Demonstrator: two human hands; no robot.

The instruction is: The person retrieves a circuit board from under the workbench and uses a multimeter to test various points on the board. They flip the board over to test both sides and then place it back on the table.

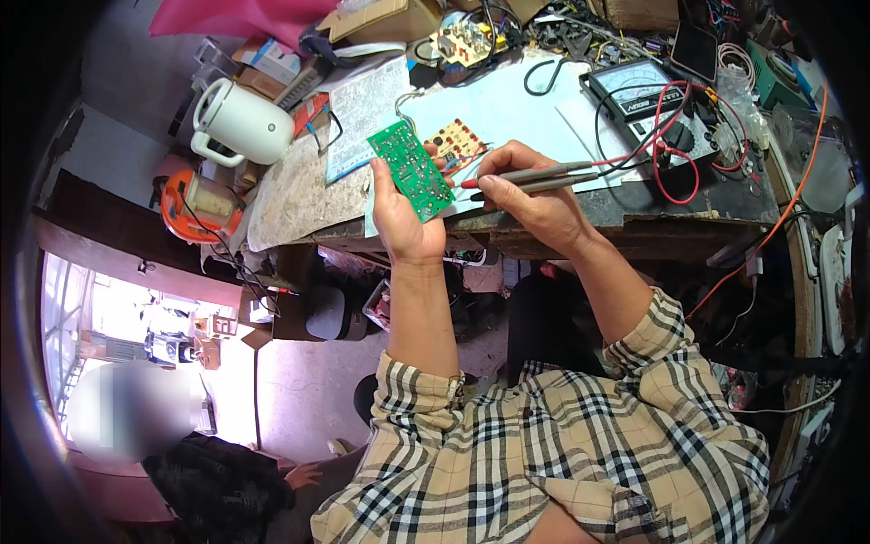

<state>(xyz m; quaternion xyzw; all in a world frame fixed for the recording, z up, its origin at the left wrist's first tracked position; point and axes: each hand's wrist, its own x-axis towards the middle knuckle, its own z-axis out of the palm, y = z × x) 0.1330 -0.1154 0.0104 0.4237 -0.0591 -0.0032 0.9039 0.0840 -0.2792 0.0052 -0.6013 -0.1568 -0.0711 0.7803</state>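
The left hand (406, 222) held a green circuit board (410, 170) above the near edge of a cluttered worktop (288, 201), while the right hand (536, 198) was closed around a pair of test probes (557, 172), one red toward its tip and one dark. The work appeared under way rather than finished: the board was raised, both probes were in hand, and a red lead (698, 179) looped by a meter (645, 104) at the right. The probes ended near the board's right edge; whether either touched it could not be told, nor could the needle be read, so how much remained was unclear. The left palm faced up, the thumb at the board's left side, the fingers reaching behind to the opposite edge. The right hand came in from the right, its thumb and fingers pinching the probes, which pointed left. A tan board (459, 139) with red parts showed just beyond.
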